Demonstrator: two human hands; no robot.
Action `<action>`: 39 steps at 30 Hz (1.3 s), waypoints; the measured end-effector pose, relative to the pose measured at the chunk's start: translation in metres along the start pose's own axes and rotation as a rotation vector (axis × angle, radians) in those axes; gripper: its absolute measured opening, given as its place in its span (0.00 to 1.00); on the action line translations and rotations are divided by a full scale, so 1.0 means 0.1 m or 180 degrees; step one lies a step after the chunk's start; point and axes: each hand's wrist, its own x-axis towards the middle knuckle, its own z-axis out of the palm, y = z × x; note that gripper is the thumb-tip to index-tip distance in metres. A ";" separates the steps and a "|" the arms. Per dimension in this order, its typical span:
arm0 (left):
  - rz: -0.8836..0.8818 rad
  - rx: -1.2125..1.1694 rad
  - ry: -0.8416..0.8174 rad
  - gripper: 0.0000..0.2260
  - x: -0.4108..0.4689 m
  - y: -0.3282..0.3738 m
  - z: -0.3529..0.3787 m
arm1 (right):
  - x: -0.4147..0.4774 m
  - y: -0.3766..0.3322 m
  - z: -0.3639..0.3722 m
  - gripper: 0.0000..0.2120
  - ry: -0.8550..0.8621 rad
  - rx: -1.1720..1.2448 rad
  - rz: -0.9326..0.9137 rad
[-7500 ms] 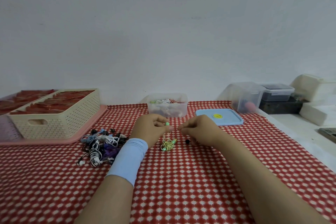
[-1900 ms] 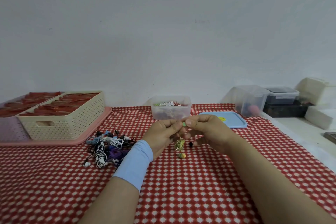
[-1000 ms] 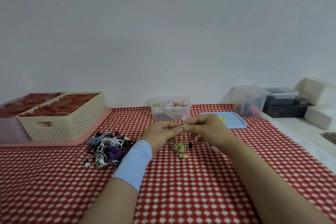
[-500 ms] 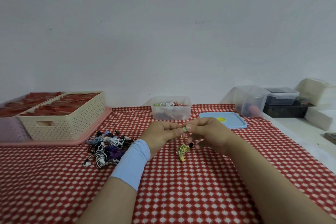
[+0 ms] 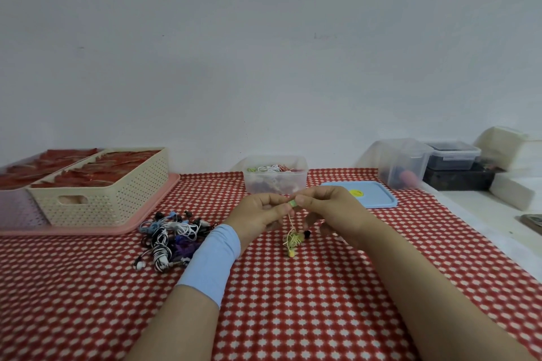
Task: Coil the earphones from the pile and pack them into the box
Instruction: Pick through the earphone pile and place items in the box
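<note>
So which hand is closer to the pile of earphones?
Left. The left hand is just to the right of the pile. The right hand is farther right, beyond the left one. Both pinch the green earphone.

Matt tablecloth [image 5: 293, 311] under the left hand [image 5: 261, 214] and right hand [image 5: 331, 211]; the earphones [image 5: 291, 240] between them show thin, smooth cord. Just beyond, the box [image 5: 275, 183]: clear, smooth plastic. Past the right hand, a blue plastic lid [image 5: 378, 199].
</note>
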 end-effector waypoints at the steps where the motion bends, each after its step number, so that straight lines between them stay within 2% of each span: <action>1: 0.0012 0.0085 0.0074 0.07 0.00 0.01 -0.01 | 0.00 0.00 -0.01 0.05 0.0046 -0.0147 -0.0027; 4: 0.0039 0.0067 0.0212 0.07 -0.01 0.02 -0.04 | 0.00 0.00 -0.04 0.06 -0.0071 -0.0697 -0.0053; 7: 0.0116 0.0030 0.0262 0.07 -0.02 0.05 -0.06 | 0.00 0.03 -0.02 0.15 -0.0456 -0.1646 -0.0077; 8: 0.0163 0.0042 0.0258 0.07 -0.03 0.06 -0.05 | 0.01 0.04 -0.01 0.14 -0.0494 -0.1790 -0.0101; 11: 0.0302 -0.0091 0.0249 0.09 -0.04 0.09 -0.05 | 0.06 0.06 -0.01 0.05 -0.0443 -0.1593 -0.0199; 16: 0.0410 -0.0043 0.0456 0.07 -0.01 0.21 -0.09 | 0.13 0.04 -0.04 0.03 -0.0161 -0.1432 -0.0216; 21: 0.0404 0.0691 0.0677 0.06 0.22 0.39 -0.23 | 0.41 -0.13 -0.09 0.06 0.0298 -0.1133 -0.0279; 24: 0.0341 0.1079 0.0898 0.06 0.47 0.53 -0.37 | 0.70 -0.32 -0.16 0.05 0.0627 -0.1197 -0.0415; 29: 0.0221 0.1584 0.0843 0.06 0.95 0.73 -0.46 | 1.23 -0.50 -0.29 0.07 0.0833 -0.1517 -0.0487; 34: 0.0186 0.2145 0.0758 0.04 1.40 0.72 -0.40 | 1.67 -0.42 -0.44 0.08 0.0868 -0.2334 -0.0506; 39: 0.0003 0.2776 0.0305 0.02 1.72 0.54 -0.29 | 1.90 -0.17 -0.53 0.09 0.0593 -0.3270 -0.0361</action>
